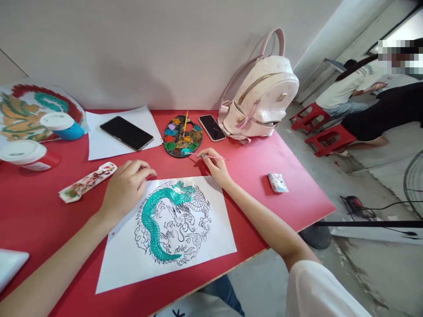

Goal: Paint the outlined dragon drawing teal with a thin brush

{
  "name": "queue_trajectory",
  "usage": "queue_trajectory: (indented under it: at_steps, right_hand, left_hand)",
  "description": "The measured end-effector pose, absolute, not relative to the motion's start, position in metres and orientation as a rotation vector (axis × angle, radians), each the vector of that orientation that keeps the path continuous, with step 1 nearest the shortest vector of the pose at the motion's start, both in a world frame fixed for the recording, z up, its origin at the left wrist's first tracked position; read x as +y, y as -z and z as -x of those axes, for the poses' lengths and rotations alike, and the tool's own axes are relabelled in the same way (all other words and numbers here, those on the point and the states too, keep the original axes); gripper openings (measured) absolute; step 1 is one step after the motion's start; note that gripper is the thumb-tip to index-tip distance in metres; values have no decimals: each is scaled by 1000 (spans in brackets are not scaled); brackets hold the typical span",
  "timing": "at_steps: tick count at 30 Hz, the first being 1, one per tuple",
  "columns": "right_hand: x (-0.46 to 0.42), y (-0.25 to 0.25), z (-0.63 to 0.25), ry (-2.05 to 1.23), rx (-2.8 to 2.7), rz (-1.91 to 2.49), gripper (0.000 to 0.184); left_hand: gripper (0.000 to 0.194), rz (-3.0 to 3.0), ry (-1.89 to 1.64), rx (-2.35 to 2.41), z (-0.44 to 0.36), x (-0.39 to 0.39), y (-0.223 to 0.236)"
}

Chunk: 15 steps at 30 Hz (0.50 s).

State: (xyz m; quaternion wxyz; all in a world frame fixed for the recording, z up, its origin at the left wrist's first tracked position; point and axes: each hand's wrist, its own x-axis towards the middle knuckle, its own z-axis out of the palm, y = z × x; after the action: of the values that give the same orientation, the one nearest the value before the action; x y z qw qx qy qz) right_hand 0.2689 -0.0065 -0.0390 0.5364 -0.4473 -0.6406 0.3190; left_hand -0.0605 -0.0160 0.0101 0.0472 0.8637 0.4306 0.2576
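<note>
My right hand (214, 166) pinches a thin pink paintbrush (220, 157). Its tip is at the teal paint on the near edge of the dark oval palette (168, 152), which bears several paint colours. A second brush with a yellow handle (186, 119) lies across the palette. By the upper left corner of the paper, my left hand (129, 180) rests with its fingers loosely bent and holds nothing. The white sheet (120, 264) carries a round dragon line drawing (183, 215). Teal paint covers much of the dragon's long body; the head and flames are uncoloured.
A black phone (126, 133) on white paper (95, 145), another phone (212, 127) and a pale pink backpack (264, 97) line the wall. Leftward are two paint jars (68, 125), a stained strip (87, 182) and a painted sheet (20, 114). A small packet (278, 182) lies right. People sit on red stools (330, 141).
</note>
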Motion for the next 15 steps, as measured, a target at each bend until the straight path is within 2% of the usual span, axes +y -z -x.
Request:
queue_trajectory:
  at_steps: [15]
  right_hand:
    - [-5, 41, -269, -846, -1407, 1068, 50]
  left_hand:
    - [30, -2624, -617, 1324, 46, -2, -2]
